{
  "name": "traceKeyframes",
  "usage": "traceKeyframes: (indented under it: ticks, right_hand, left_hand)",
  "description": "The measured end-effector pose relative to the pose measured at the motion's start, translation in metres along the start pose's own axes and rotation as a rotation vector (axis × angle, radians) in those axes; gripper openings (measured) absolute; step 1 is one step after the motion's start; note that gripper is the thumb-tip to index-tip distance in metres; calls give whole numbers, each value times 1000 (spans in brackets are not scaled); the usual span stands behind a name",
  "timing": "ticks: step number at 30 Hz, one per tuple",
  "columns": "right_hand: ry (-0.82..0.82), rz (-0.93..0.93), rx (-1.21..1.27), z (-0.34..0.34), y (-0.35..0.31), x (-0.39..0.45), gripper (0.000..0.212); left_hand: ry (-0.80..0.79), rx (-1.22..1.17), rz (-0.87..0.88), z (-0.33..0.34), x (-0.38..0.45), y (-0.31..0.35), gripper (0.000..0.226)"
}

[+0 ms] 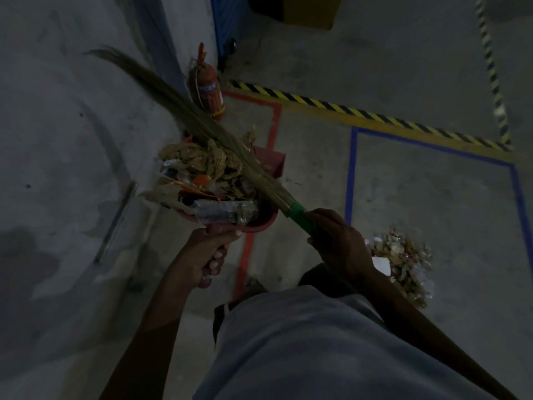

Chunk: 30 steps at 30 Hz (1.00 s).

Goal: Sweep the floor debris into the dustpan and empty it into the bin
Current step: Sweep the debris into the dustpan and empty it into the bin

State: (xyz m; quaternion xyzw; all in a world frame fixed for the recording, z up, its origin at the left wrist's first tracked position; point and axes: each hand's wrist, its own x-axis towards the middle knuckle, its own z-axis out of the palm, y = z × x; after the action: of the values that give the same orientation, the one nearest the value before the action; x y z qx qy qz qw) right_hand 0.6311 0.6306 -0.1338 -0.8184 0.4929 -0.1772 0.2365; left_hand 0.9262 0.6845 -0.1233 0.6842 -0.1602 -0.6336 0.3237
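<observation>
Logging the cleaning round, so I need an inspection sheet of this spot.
Surface: grey concrete floor with red, blue and hazard-striped tape lines.
Job's things: red dustpan heaped with scraps; grass broom lying across the load.
Clutter: debris pile on the floor, unswept.
Grippers: left hand grips the dustpan handle; right hand grips the broom's green handle.
Cables: nothing seen.
Surroundings: fire extinguisher against the wall.

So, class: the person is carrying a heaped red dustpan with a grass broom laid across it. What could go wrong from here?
1. The red plastic dustpan is heaped with crumpled paper debris; tilting could spill it.
2. The long grass broom may clip the red fire extinguisher.
3. A second debris pile remains unswept.
</observation>
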Motion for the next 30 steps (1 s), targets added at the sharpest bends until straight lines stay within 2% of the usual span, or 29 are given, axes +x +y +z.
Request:
traceKeyframes:
  ticks: [5,12,15,20,21,25,28,30]
  right_hand:
    - [-23,-28,18,0,-1,51,58]
    - [-94,-169,106,1,22,149,61]
    - [-97,-210,143,-7,29,198,60]
    - [-97,-248,109,-12,37,256,62]
    - [-103,-248,104,-10,39,263,63]
    - [-73,-224,102,4,45,288,58]
    - [-76,-147,91,19,45,303,57]
    - [-92,-88,79,34,43,313,59]
  left_hand:
    - [19,-59,8,-10,24,22,40]
    - [127,-133,13,-6,62,65,44]
    - [155,-179,-12,-2,75,96,35]
    - [208,-189,25,1,100,133,51]
    - [208,-189,22,-2,107,137,51]
    - [160,-185,-7,-15,146,158,29]
    - [116,-127,-47,-28,180,170,46]
    - [106,-89,-89,-40,204,177,43]
